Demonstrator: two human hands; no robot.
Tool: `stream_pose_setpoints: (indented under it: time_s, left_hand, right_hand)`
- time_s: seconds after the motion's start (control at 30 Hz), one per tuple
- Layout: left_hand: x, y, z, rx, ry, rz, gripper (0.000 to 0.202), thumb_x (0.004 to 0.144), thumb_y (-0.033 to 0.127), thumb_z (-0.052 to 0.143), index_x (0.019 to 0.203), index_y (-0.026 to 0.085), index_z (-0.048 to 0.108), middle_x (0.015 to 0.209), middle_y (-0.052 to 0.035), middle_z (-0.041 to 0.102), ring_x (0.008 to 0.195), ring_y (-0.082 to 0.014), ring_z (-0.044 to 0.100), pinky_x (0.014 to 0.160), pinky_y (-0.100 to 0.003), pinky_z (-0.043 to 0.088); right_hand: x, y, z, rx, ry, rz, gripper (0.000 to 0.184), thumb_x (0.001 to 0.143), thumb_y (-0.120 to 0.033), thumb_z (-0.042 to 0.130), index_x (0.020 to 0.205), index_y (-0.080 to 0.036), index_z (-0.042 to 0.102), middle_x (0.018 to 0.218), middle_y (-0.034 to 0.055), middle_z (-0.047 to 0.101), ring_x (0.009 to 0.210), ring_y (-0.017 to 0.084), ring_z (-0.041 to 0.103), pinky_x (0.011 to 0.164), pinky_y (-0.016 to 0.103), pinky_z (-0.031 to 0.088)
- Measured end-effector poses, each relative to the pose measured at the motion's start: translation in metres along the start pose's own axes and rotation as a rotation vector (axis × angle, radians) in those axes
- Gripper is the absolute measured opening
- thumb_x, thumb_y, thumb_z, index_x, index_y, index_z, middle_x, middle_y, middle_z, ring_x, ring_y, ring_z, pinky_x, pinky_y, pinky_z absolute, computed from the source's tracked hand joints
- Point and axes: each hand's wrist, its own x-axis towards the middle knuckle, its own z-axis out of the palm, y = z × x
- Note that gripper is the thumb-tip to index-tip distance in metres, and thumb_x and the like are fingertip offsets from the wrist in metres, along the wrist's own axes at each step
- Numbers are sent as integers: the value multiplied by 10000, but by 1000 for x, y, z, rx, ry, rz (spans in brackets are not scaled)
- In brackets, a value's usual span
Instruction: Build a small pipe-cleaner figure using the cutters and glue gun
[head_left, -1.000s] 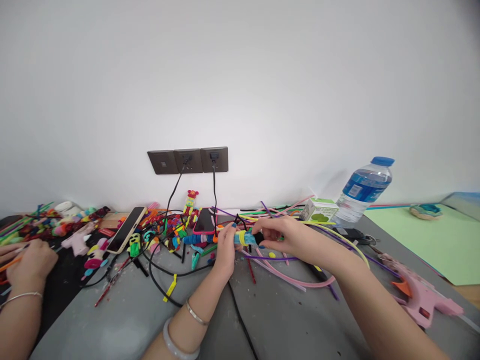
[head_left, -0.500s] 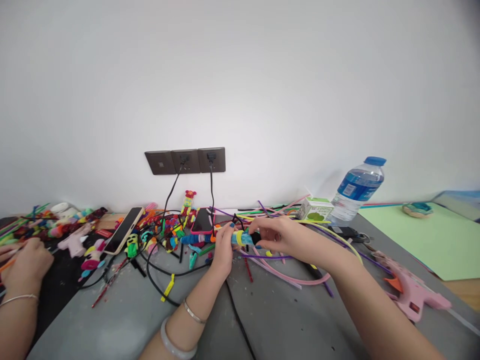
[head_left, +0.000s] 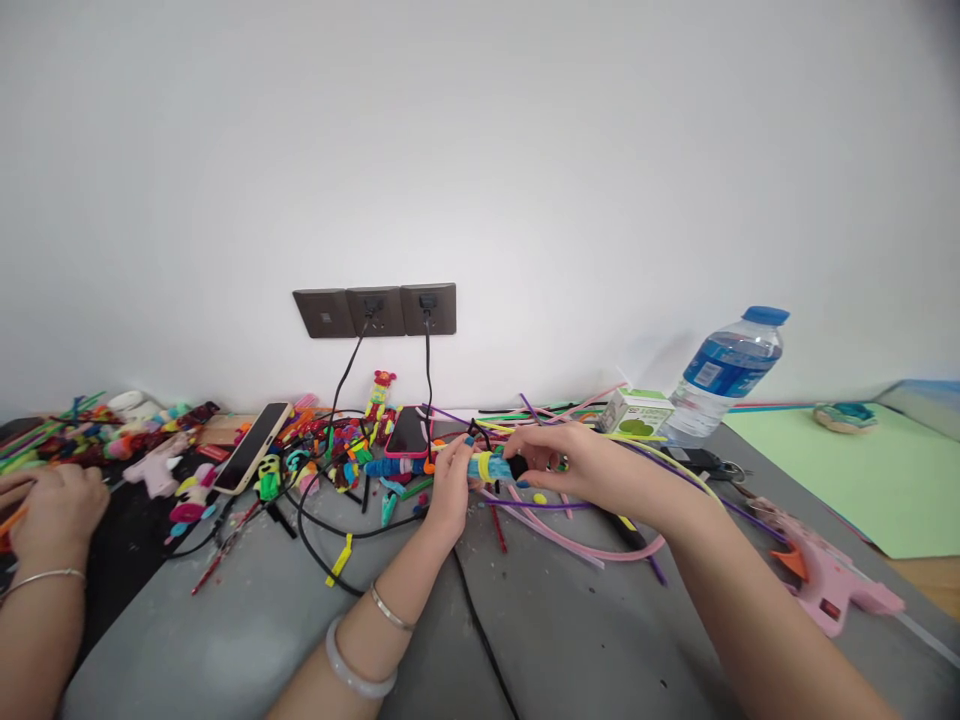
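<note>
My left hand (head_left: 450, 488) and my right hand (head_left: 564, 464) both pinch a small craft piece (head_left: 489, 467) made of blue and yellow pipe cleaner with a black end. They hold it just above the grey table (head_left: 562, 640), near the middle. My left fingers close on its left end and my right fingers close on its right, dark end. Loose pink and purple pipe cleaners (head_left: 570, 545) lie under and around my hands. A blue wrapped stick (head_left: 394, 466) lies just left of my left hand.
A pink glue gun (head_left: 821, 575) lies at the right, a water bottle (head_left: 724, 375) and a small green carton (head_left: 636, 412) behind. Two phones (head_left: 251, 447) and black cables (head_left: 330, 525) lie among colourful craft bits. Another person's hand (head_left: 52, 510) rests at the far left.
The view has shifted slightly. My right fingers have moved along the craft piece's right end. The other person's hand at the left has barely moved.
</note>
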Motion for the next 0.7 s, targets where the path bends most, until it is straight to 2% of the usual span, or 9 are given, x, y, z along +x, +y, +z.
stream_pose_setpoints:
  time_s: [0.17,0.7]
  left_hand:
    - [0,0,0,2,-1,-80,481,638,455,740,1002,156,646,810,-26,645,598,-124,562,457,-209,386]
    - [1,-4,-4,67,-33,-63,430,740,424,683,1074,156,641,915,-68,659,690,-154,613,492,-217,448]
  right_hand:
    - [-2,2,0,18,-7,9,137,872,-252,580,988,-205,636,735,2,626,653,150,563,594,254,393]
    - [-2,4,0,40,-16,5,159,842,-222,576,984,-202,646,740,8,628,663,152,573,589,249,410]
